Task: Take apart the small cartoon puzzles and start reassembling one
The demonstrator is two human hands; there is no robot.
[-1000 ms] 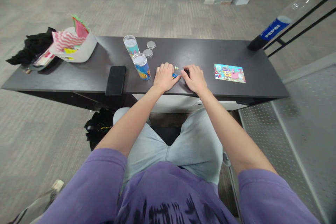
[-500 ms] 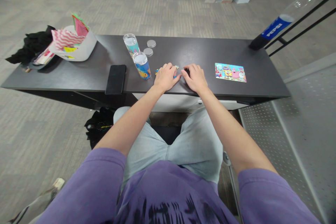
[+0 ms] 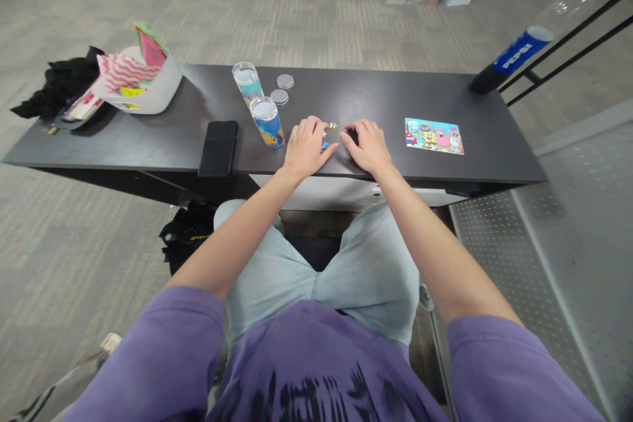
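Grip, left hand (image 3: 305, 145): palm down, fingers together and lightly bent, thumb set apart with a wide gap. Blue piece (image 3: 325, 145) lies in that gap, at the tabletop's near side; whether the fingers press it cannot be told. Pale piece (image 3: 333, 126), small and jigsaw-like, rests on the tabletop (image 3: 356, 95) just beyond the left fingertips, between the 2 hands.

Grip, right hand (image 3: 368, 145): palm down, fingers curved, thumb beside the index finger. Dark patch shows between them; whether it is a held object cannot be told. Thumbs of the 2 hands point toward each other, apart.

Left of the left hand, 2 clear cylinders with printed bands stand upright: near cylinder (image 3: 268, 124) and far cylinder (image 3: 248, 86). Beside them, 2 round silver discs lie flat: near disc (image 3: 279, 97) and far disc (image 3: 285, 82). Black phone (image 3: 217, 148) lies farther left. White basket (image 3: 161, 89), holding striped cloth (image 3: 126, 72), sits near the left end, next to black fabric (image 3: 64, 82).

Right of the right hand, a cartoon card (image 3: 434, 136) lies flat. Pepsi bottle (image 3: 519, 53), partly filled with dark liquid, stands near the far right corner.
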